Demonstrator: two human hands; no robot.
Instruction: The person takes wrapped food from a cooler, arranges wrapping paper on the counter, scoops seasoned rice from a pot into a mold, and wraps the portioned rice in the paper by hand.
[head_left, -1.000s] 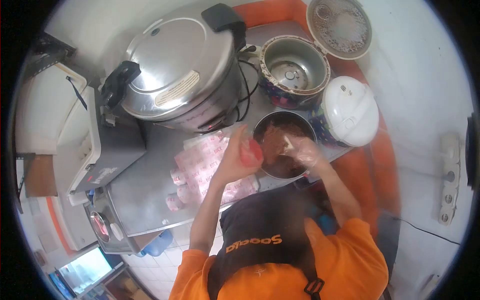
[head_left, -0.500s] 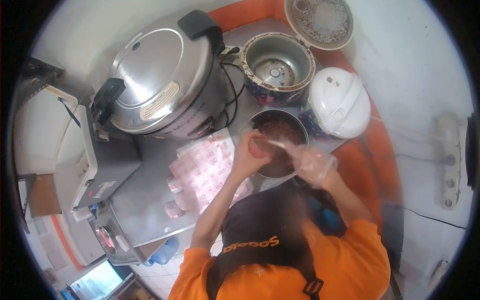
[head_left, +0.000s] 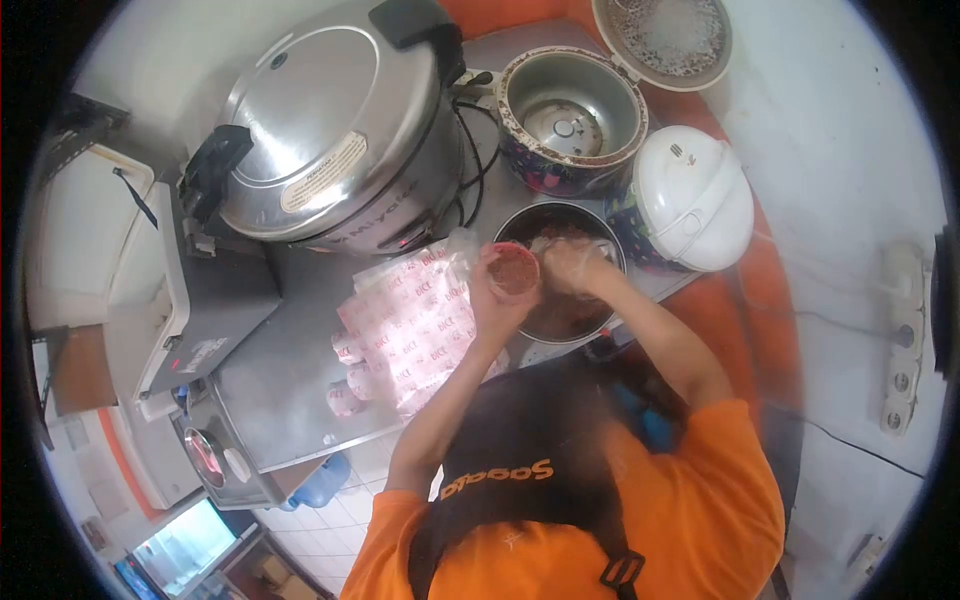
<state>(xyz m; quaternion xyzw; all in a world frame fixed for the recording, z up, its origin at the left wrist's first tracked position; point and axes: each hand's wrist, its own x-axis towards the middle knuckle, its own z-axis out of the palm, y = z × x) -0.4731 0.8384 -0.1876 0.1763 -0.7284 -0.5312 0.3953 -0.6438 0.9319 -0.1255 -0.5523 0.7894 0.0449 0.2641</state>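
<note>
A small red cup [head_left: 514,270] filled with brownish-red food is held by my left hand [head_left: 497,300], its fingers wrapped round it at the left rim of the pot. The dark round pot [head_left: 570,328] holds more brownish food. My right hand [head_left: 572,268], in a clear plastic glove, reaches down into the pot; its fingertips and whatever they hold are hidden. Left of the pot lie printed paper sheets [head_left: 420,325], with several small wrapped rolls [head_left: 346,398] beside them.
A large steel rice cooker [head_left: 330,150] stands behind on the left. Beyond the pot is an open, empty cooker [head_left: 570,120]; a closed white-lidded one [head_left: 693,200] stands to its right. A grey box [head_left: 215,300] with its lid raised is at the left.
The cup has tipped so its filled opening faces the camera. My right hand has moved from above the pot, beside the cup, down into the pot. The view has shifted slightly.
</note>
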